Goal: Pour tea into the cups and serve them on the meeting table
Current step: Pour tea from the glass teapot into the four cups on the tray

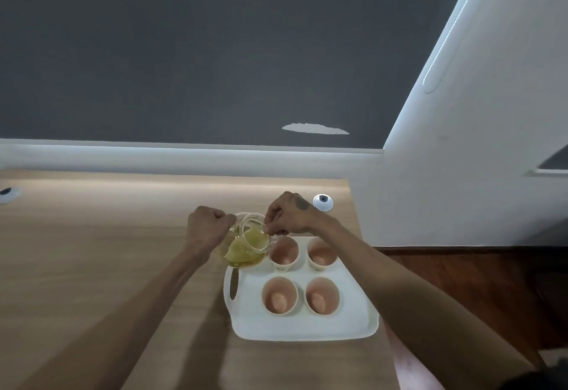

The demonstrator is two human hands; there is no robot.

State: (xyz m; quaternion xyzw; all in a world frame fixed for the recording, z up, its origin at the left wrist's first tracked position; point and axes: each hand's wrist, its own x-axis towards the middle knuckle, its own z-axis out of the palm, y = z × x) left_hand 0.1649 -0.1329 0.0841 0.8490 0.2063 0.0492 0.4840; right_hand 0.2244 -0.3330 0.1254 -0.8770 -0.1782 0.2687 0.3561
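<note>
**Operator:** Reading left to right from the tray [307,331], what is the left hand [209,230] doing?

**Technician:** It is working just past the tray's far-left corner. The fingers are curling into a tight fist against the left side of the glass teapot [242,251] and are carrying it. The part they are wrapping is hidden inside the fist.

**Operator:** Where is the teapot sitting?

**Technician:** It is hanging over the tray's far-left corner, tilting towards the tray. Yellow-green tea is pooling against its lower wall. Its spout end is lying at the rim of the far-left cup [284,253]. Whether tea is running out cannot be told.

**Operator:** And the right hand [292,217]?

**Technician:** It is reaching in over the tray's far edge. The fingers are bending closely, and the fingertips [272,230] are pinching the right edge of the lid [253,230].

**Operator:** The remaining cups?

**Technician:** The far-right cup [321,254], near-left cup [279,296] and near-right cup [322,296] are standing upright on the tray, showing pink interiors. The tray is resting on the wooden table [107,236].
</note>
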